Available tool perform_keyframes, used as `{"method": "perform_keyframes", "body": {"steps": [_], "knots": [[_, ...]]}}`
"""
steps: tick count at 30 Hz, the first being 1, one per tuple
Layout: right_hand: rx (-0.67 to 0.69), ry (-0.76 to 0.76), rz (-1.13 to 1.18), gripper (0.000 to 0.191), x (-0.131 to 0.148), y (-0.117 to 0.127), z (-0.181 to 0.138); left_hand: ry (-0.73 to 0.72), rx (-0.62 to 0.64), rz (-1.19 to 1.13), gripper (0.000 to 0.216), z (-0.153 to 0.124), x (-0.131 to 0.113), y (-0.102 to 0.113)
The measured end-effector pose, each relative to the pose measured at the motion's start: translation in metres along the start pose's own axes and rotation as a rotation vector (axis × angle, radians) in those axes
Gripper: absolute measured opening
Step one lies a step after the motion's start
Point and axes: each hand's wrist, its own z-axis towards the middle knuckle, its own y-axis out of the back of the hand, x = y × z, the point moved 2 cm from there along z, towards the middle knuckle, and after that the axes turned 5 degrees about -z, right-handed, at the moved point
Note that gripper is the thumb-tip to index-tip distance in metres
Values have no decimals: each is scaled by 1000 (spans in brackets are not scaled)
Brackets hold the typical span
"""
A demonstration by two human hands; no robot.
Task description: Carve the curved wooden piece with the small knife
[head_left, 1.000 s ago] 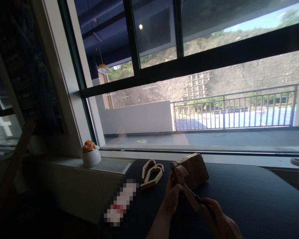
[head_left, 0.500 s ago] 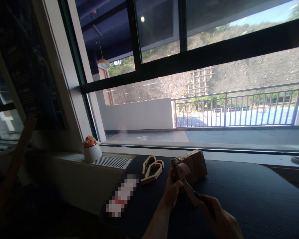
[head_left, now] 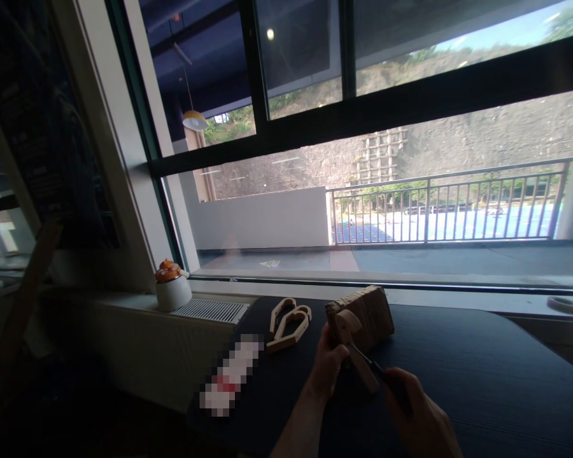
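Observation:
My left hand (head_left: pixel 328 362) is closed around a curved, hook-ended wooden piece (head_left: pixel 364 369), its thumb pressed on the near side. Behind that piece, a rough wooden block (head_left: pixel 379 318) stands on the dark table; whether the two touch I cannot tell. My right hand (head_left: pixel 423 407) grips a slim tool (head_left: pixel 381 371) with a dark handle and a thin metal shaft. Its tip meets the wooden piece just beside my left thumb; the tip's shape is too small to make out. Left of my hands lie wooden frame-like pieces (head_left: pixel 293 326) with angled outlines.
The dark table (head_left: pixel 482 362) has a rounded far right corner and borders the window sill. A blurred-out strip (head_left: pixel 232 375) lies at its left edge. On the radiator cover (head_left: pixel 219 310) stands a white pot (head_left: pixel 173 292) with an orange top. A tape roll (head_left: pixel 562 305) rests on the sill.
The whole view has shifted slightly, so most things appear a little further left. Both hands keep nearly the same pose, with the tool still against the wooden piece.

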Motion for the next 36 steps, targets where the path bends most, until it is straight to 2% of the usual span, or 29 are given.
{"method": "perform_keyframes", "body": {"steps": [5,10,13,20,26,30,36], "knots": [[-59,18,49,24,2,3,2,7,1,-19,55,-1,-1,-1],[27,-68,36,29,-1,1,1,-2,12,-17,49,-1,0,-2],[83,-78,6,25,-2,4,6,20,-16,-21,49,0,0,-2],[138,31,-81,19,5,25,29,14,-36,-34,59,-5,-9,-11],[98,149,-129,20,14,28,41,5,-37,-36,43,-5,-10,-10],[149,95,-131,24,14,25,41,22,1,-25,45,-1,-3,-3],[301,-48,-240,28,15,28,46,6,10,-28,46,2,4,3]]}}
